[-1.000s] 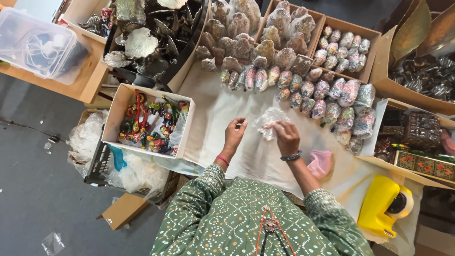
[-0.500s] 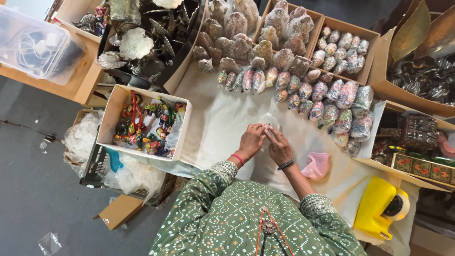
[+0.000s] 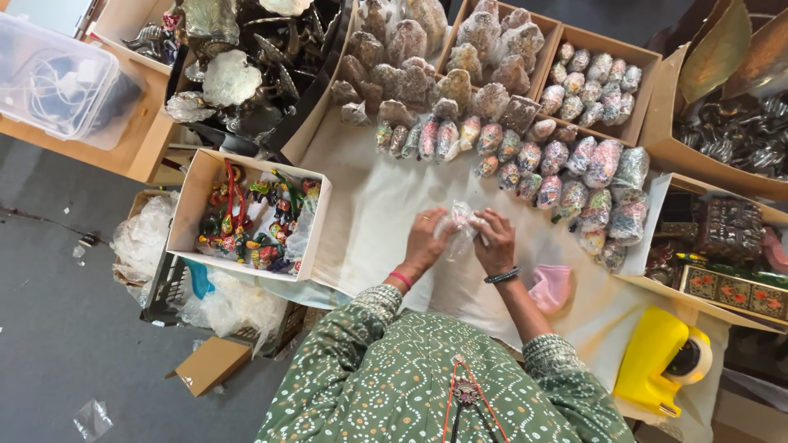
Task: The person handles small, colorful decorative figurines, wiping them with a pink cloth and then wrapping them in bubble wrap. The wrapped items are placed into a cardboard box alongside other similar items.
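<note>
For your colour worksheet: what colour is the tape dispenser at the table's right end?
The tape dispenser is bright yellow, seen in the head view.

Clear-wrapped packets (image 3: 566,176) row the white cloth; brown carton (image 3: 207,366) on floor

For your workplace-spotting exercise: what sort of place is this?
Probably a handicraft packing table. Both hands, left hand and right hand, hold a clear plastic wrap; rows of wrapped ornaments and a yellow tape dispenser lie nearby.

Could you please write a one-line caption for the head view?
Both hands, left hand and right hand, hold a clear plastic wrap above a white cloth.
</note>
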